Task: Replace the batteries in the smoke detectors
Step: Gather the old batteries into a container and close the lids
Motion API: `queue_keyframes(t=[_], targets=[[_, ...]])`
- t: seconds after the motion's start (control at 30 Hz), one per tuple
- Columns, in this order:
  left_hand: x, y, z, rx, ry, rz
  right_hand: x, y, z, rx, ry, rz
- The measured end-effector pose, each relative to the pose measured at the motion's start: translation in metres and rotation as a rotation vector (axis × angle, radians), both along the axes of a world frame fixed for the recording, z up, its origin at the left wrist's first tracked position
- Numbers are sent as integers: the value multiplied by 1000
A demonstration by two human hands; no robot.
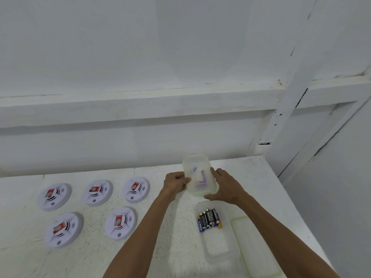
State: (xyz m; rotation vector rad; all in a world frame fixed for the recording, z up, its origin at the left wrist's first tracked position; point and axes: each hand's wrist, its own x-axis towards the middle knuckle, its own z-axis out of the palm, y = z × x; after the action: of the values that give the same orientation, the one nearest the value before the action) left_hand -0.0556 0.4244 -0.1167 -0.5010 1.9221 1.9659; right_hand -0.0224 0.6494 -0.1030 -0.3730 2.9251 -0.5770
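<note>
Several round white smoke detectors lie on the white table at the left, each with a red label, such as one (136, 189) in the back row and one (120, 223) in the front row. My left hand (175, 182) and my right hand (224, 186) grip the two sides of a translucent lidded plastic box (199, 174) held above the table, with a few batteries faintly visible through its lid. Just below it an open clear box (215, 241) holds several black and blue batteries (209, 219).
A loose green-rimmed lid (255, 247) lies right of the open box, near the table's right edge. A white wall with a ledge rises behind the table, and a white panel stands at the right.
</note>
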Motion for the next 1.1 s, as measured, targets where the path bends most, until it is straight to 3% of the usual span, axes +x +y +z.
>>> queue_keyframes(t=[0.1,0.23,0.33,0.53,0.73,1.1], targets=[[-1,0,0,-4,-4,-6,1,-2,-3,-24,42,-4],[0,1,1,11,0,-4,-11,3,16,-104,-181,-12],[3,2,0,17,12,3,-23,0,25,-179,-216,-112],[8,3,-2,58,32,31,-47,-13,26,-497,-345,-134],[15,5,-4,54,25,13,-61,-11,25,-484,-449,-64],[1,6,-16,2,70,30,-84,-9,13,-533,-404,-107]])
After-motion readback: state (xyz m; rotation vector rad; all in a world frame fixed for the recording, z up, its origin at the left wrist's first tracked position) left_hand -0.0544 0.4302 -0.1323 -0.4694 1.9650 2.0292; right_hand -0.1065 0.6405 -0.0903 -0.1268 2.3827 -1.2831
